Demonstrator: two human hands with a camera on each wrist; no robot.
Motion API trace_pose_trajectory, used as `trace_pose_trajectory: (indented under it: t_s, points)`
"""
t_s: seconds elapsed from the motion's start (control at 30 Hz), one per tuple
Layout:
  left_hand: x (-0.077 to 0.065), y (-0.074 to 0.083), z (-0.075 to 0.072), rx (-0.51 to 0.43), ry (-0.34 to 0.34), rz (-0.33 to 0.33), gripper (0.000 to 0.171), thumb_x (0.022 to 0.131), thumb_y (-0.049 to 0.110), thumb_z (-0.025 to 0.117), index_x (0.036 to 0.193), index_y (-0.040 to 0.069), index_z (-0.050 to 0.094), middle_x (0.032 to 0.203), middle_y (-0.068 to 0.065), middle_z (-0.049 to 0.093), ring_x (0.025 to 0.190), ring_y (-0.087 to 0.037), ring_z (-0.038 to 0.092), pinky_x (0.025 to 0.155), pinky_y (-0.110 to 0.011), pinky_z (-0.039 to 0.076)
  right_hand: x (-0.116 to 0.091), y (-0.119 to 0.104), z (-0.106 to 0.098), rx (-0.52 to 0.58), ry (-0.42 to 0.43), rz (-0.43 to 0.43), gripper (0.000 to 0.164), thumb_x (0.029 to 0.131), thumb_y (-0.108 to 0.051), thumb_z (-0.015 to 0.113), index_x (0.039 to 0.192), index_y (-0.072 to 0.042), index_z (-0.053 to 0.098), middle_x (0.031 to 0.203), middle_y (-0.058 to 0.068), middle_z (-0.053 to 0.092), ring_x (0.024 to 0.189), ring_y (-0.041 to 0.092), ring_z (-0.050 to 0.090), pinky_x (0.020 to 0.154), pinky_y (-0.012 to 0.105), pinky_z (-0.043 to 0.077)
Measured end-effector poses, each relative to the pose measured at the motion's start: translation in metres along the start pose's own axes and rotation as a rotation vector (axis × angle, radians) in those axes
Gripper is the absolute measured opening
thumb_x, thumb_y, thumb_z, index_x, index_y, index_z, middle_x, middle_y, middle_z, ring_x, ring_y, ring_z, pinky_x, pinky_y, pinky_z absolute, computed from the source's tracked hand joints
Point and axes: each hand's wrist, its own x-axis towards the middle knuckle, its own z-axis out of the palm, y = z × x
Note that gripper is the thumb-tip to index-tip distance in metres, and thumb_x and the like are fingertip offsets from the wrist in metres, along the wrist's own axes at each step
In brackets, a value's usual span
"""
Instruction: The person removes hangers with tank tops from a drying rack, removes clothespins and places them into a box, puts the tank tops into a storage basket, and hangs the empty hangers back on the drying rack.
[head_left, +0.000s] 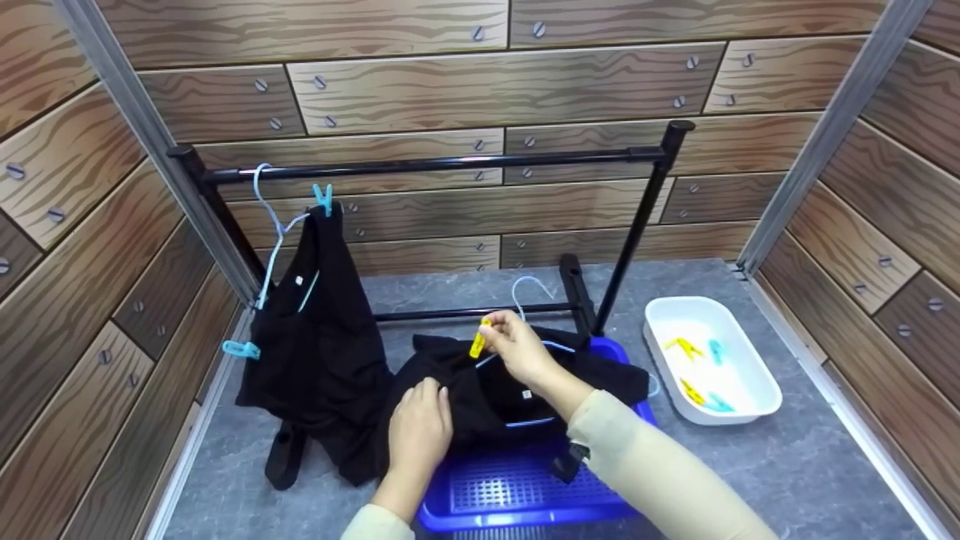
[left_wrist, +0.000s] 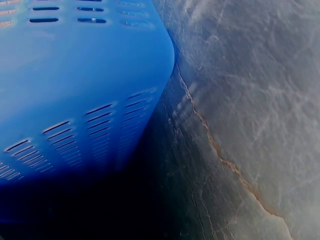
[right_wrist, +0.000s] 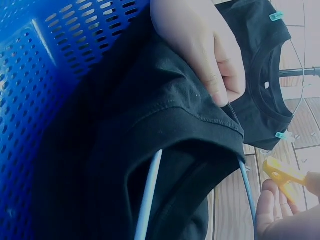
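In the head view I see the right hand (head_left: 519, 351) pinching a small yellow plastic clothes peg (head_left: 480, 339) over a black cloth shirt (head_left: 471, 421). The shirt lies across a blue perforated plastic basket (head_left: 536, 517), which I judge serves as its rest, with a light blue wire hanger (head_left: 531, 424) inside it. The left hand (head_left: 420, 424) lies on the cloth, its fingertips hard to make out from here. A white plastic tub (head_left: 739, 415) holding yellow and light blue pegs stands on the right, probably to keep spares within reach. On the left, a 2nd black shirt (head_left: 315, 337) hangs from a black metal rack (head_left: 450, 162); its 2 light blue pegs presumably stop the cloth slipping off

In the left wrist view I get only the basket's slotted side and the grey marbled floor (left_wrist: 250, 115); no hand shows, so I cannot tell a grip there

In the right wrist view, the left hand pinches cloth just beside the collar, I think to steady it against the hanger. The right hand grips the yellow peg by its handles, apart from the shirt, which seems to leave the biting end free
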Motion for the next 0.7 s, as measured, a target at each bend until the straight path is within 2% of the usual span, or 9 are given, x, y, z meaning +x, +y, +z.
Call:
trace_pose_trajectory:
  t_s: [0.3, 0.5, 0.7]
  points:
    - [-0.002, 0.000, -0.001, 0.006, -0.014, -0.014, 0.019, 0.090, 0.023, 0.053, 0.081, 0.007, 0.050, 0.067, -0.006, 0.050, 0.062, -0.029, 0.052, 0.054, -0.041, 0.041, -0.003, 0.001, -0.015, -0.025, 0.027, 0.009, 0.022, 0.091, -0.009, 0.056, 0.106, 0.006, 0.049, 0.085, 0.008, 0.055, 0.075, 0.019, 0.058, 0.074, 0.035, 0.049]
    - [0.000, 0.001, -0.003, 0.026, -0.050, -0.032, 0.018, 0.091, 0.024, 0.051, 0.082, 0.008, 0.050, 0.068, -0.004, 0.050, 0.064, -0.027, 0.052, 0.056, -0.039, 0.042, -0.002, 0.004, -0.030, -0.060, 0.057, -0.003, 0.022, 0.089, -0.008, 0.058, 0.105, 0.006, 0.051, 0.084, 0.009, 0.055, 0.077, 0.025, 0.059, 0.075, 0.042, 0.049]
    - [0.000, 0.001, -0.002, 0.017, -0.045, -0.032, 0.019, 0.092, 0.024, 0.050, 0.081, 0.009, 0.050, 0.068, -0.004, 0.050, 0.064, -0.028, 0.052, 0.056, -0.040, 0.042, -0.003, -0.001, -0.045, -0.100, 0.070, 0.006, 0.021, 0.090, -0.008, 0.057, 0.106, 0.005, 0.051, 0.086, 0.009, 0.055, 0.077, 0.023, 0.058, 0.078, 0.042, 0.049]
